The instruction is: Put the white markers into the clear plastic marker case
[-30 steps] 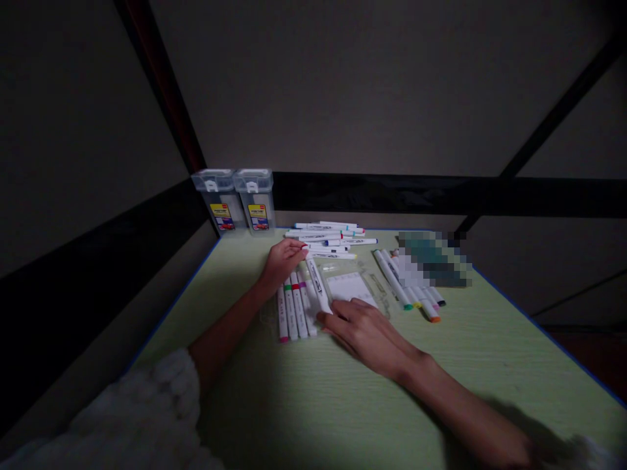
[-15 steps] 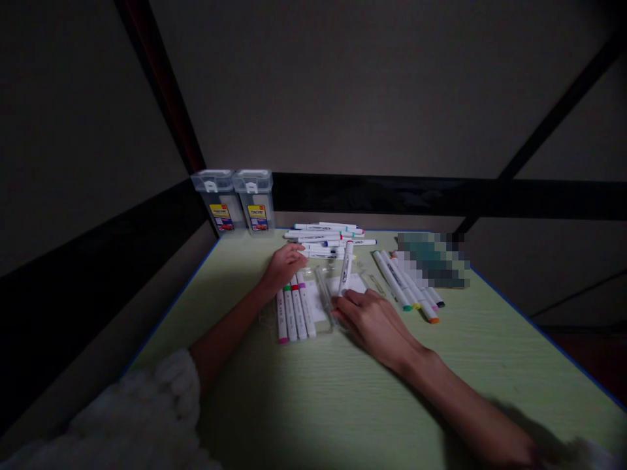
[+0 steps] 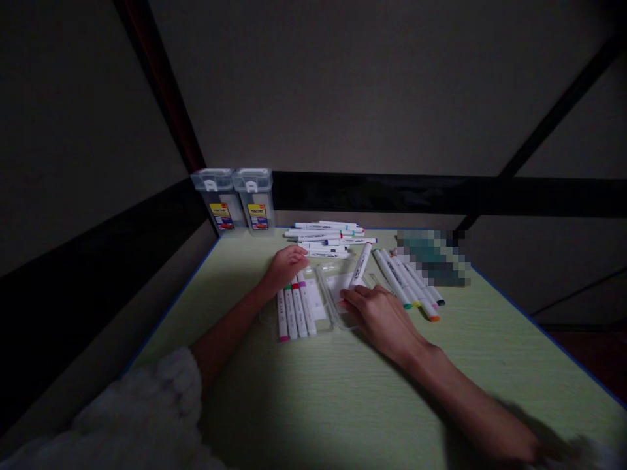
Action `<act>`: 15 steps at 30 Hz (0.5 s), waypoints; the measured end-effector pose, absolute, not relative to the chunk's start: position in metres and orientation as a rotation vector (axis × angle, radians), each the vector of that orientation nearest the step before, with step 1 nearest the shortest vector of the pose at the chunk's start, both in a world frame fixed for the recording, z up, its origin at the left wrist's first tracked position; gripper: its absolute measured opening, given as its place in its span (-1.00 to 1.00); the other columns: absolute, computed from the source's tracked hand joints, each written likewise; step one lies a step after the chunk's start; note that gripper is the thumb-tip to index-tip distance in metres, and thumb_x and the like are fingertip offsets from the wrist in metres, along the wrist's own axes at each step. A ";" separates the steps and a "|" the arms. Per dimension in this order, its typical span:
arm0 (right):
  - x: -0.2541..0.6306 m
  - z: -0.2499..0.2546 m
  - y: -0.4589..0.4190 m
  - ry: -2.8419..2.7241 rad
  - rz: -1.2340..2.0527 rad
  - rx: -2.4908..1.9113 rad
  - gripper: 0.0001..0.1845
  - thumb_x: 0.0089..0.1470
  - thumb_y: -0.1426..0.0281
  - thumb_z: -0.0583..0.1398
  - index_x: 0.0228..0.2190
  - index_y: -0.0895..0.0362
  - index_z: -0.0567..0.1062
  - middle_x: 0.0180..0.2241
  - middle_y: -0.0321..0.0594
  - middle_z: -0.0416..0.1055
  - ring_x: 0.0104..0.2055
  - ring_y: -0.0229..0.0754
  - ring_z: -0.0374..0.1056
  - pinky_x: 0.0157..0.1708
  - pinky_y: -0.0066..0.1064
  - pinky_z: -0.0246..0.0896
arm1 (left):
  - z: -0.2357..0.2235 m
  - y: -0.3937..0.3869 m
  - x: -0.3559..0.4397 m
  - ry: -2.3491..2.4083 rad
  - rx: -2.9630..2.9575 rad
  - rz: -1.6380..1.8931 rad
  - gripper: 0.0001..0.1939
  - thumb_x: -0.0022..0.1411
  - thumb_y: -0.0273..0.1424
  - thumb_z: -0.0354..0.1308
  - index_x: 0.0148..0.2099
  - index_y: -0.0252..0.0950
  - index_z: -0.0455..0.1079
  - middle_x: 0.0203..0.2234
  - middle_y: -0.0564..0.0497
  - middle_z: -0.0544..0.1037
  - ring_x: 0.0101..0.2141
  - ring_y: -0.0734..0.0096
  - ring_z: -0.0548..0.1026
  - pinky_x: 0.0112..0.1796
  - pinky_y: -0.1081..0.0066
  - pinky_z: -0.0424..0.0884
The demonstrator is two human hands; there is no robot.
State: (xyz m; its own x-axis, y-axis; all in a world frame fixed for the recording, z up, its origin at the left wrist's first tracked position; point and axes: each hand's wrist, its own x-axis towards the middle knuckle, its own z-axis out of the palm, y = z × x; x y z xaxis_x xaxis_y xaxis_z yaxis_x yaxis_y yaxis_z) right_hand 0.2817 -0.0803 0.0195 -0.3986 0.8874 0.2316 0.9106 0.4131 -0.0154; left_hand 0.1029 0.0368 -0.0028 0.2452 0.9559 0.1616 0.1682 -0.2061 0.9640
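Note:
My right hand [image 3: 385,320] is closed around a white marker [image 3: 361,262], which points up and away at a slant over the right half of a clear plastic case [image 3: 334,313]. The case lies open on the table. In its left half several white markers [image 3: 297,313] with coloured bands are lined up side by side. My left hand [image 3: 283,269] rests at the far end of that row, fingers stretched forward and slightly apart. It covers the far tips of some markers, and no held thing shows in it.
Behind the case is a loose pile of white markers [image 3: 323,235]. To the right lie more markers [image 3: 404,281] with coloured ends, beside a pixelated green thing [image 3: 434,258]. Two lidded clear boxes [image 3: 219,202] stand at the back left corner of the green table [image 3: 304,398], near the wall.
My right hand has shifted slightly to the right with the marker, which now leans further right. The left hand stays in nearly the same place.

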 end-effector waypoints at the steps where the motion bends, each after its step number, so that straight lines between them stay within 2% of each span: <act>1: 0.283 0.019 -0.080 -2.456 -0.164 -1.586 -0.75 0.13 0.43 -0.02 -0.27 0.16 0.43 -0.43 -0.18 0.41 -0.49 -0.23 0.27 -0.44 -0.39 0.00 | -0.003 0.037 0.103 1.084 1.586 1.068 -0.84 -0.12 -0.49 0.14 -0.38 -0.36 0.30 -0.57 0.09 0.42 -0.49 0.53 0.41 -0.40 0.49 0.34; 6: 0.288 0.015 -0.078 -2.412 -0.147 -1.583 -0.72 0.14 0.43 -0.03 -0.20 0.15 0.42 -0.39 -0.17 0.42 -0.45 -0.20 0.32 -0.47 -0.41 0.03 | -0.003 0.038 0.104 1.106 1.581 1.054 -0.87 -0.13 -0.51 0.14 -0.41 -0.37 0.31 -0.56 0.08 0.41 -0.49 0.53 0.40 -0.38 0.47 0.33; 15: 0.295 0.017 -0.077 -2.312 -0.079 -1.675 -0.70 0.12 0.43 -0.03 -0.18 0.15 0.43 -0.36 -0.14 0.45 -0.42 -0.17 0.37 -0.50 -0.44 0.09 | 0.000 0.034 0.103 1.108 1.633 1.031 -0.89 -0.11 -0.48 0.14 -0.42 -0.37 0.34 -0.54 0.04 0.44 -0.45 0.48 0.41 -0.34 0.43 0.35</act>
State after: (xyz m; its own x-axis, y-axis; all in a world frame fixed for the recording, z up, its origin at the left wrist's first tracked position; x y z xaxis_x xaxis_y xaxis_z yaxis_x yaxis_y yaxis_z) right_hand 0.2953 -0.0768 0.0169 -0.2855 0.9226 0.2594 0.9382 0.3244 -0.1209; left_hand 0.1028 0.0340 -0.0001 0.2565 0.9545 0.1523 0.2207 -0.2113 0.9522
